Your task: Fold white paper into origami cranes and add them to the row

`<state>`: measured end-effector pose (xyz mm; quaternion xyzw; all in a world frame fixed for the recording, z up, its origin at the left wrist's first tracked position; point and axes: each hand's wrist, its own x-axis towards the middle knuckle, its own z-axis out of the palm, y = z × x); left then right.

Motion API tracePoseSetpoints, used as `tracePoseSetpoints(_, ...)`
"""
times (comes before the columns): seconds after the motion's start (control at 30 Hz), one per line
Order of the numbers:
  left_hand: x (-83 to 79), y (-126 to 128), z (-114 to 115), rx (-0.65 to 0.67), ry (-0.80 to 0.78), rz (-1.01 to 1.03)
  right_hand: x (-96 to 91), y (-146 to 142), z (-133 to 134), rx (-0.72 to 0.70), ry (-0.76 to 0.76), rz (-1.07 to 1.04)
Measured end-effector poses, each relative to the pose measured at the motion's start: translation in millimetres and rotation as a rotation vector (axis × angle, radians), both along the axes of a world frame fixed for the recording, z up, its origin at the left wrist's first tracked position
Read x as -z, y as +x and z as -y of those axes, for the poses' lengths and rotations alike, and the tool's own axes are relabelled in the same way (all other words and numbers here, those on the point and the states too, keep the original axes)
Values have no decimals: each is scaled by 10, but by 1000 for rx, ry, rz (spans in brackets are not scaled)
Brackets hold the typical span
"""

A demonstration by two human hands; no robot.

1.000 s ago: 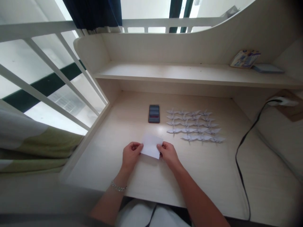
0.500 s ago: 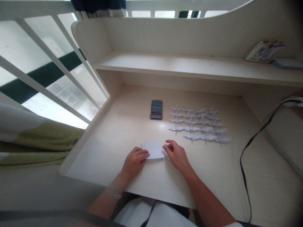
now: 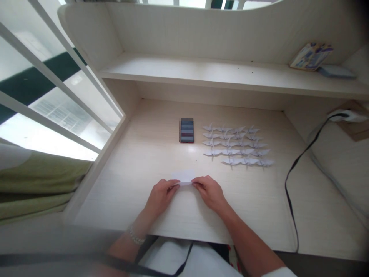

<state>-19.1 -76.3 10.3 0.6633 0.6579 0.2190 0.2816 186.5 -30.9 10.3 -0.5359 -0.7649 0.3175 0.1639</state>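
Note:
A small white paper sheet lies on the pale wooden desk, folded to a narrow strip. My left hand pinches its left near edge with curled fingers. At the right near edge my right hand presses down on the paper, fingers bent together. Both hands rest on the desk just in front of me. Beyond them, several folded white paper cranes lie in neat rows to the right of centre.
A dark phone lies flat left of the cranes. A black cable runs from a wall plug across the desk's right side. The shelf above holds a colourful booklet. White railing bars stand at left.
The sheet went from held flat to a narrower folded strip on the desk. Both hands came closer together onto its near edge. The camera tilted down.

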Motion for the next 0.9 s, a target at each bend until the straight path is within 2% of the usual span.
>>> tracePoseSetpoints(0.1,-30,60,-47,-124,-37,28,-56,-104,-55,142,-53,126)
tracePoseSetpoints(0.3,-35,151,-143,-326,-61,-1,-60,-221,-146,260,-86,181)
tracePoseSetpoints(0.53,-18,201,-185,-386,-91,-90,-43,-245,-185,317,-112,205)
tracePoseSetpoints(0.9,-114,245,-227,-422,-231,-233,-114,-272,-272,343,-196,279)
